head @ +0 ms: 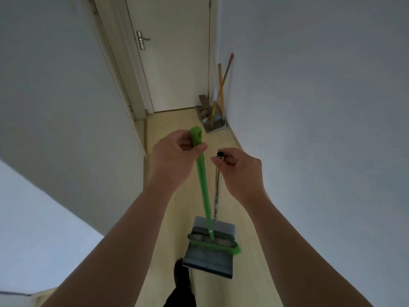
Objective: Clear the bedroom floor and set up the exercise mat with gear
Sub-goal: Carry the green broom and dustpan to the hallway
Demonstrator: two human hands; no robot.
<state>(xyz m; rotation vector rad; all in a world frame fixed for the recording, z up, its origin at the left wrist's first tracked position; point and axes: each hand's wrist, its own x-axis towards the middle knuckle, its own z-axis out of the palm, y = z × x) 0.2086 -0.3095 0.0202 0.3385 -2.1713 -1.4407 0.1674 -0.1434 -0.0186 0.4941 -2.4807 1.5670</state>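
My left hand (pixel 174 160) grips the top of a green broom (pixel 202 185) by its handle, near the green cap. Its green bristle head sits low over a grey dustpan (pixel 208 258). My right hand (pixel 239 171) pinches the top of the dustpan's thin metal handle (pixel 217 185). Both tools hang upright side by side in front of me, above the pale wooden floor (pixel 250 240) of a narrow hallway. No exercise mat or gear is in view.
A closed white door (pixel 174 63) with a metal lever ends the hallway. Another dustpan (pixel 213 122) with orange-handled brooms leans in the far right corner. White walls close in on both sides. My foot in a dark shoe (pixel 182 275) is below the dustpan.
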